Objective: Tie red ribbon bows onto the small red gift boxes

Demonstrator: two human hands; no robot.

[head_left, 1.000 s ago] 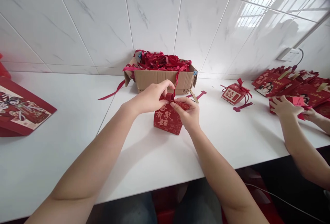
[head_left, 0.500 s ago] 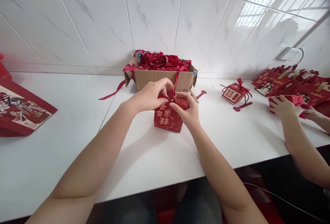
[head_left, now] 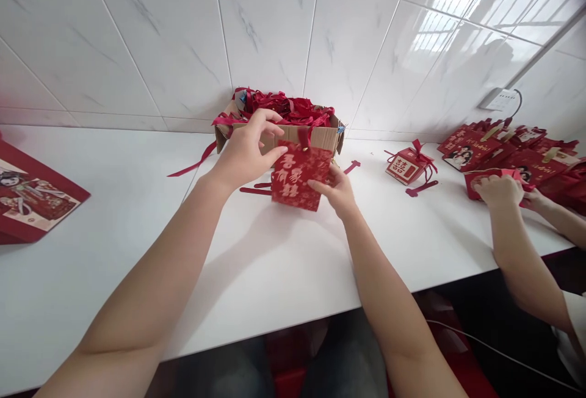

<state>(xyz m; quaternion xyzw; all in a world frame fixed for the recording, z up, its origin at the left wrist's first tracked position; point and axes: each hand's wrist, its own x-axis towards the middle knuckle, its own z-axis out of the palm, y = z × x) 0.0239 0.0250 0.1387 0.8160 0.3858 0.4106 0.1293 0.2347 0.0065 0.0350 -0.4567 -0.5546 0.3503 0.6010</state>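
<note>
A red gift box [head_left: 297, 181] with pale printed characters and a small strap with a gold stud at its top is held in my right hand [head_left: 339, 190], thumb on the front and fingers behind. The box looks slightly blurred. My left hand [head_left: 251, 148] hovers at the box's upper left with fingers apart, its thumb close to the corner; whether it touches I cannot tell. Behind the gift box, dark red strips [head_left: 256, 190] lie on the table. A cardboard box [head_left: 323, 138] heaped with red ribbons [head_left: 293, 108] stands behind both hands.
A small house-shaped red box [head_left: 405, 166] with a bow stands right of centre, beside a red strip [head_left: 422, 188]. Further right, a co-worker's hands [head_left: 499, 190] handle a red box near several red gift bags [head_left: 476, 144]. A large red box [head_left: 36, 202] sits at the left.
My left hand has come off the strap at the top and moved left, its fingers opening. My right hand has shifted lower on the gift box's right side. Red strips behind it now show.
</note>
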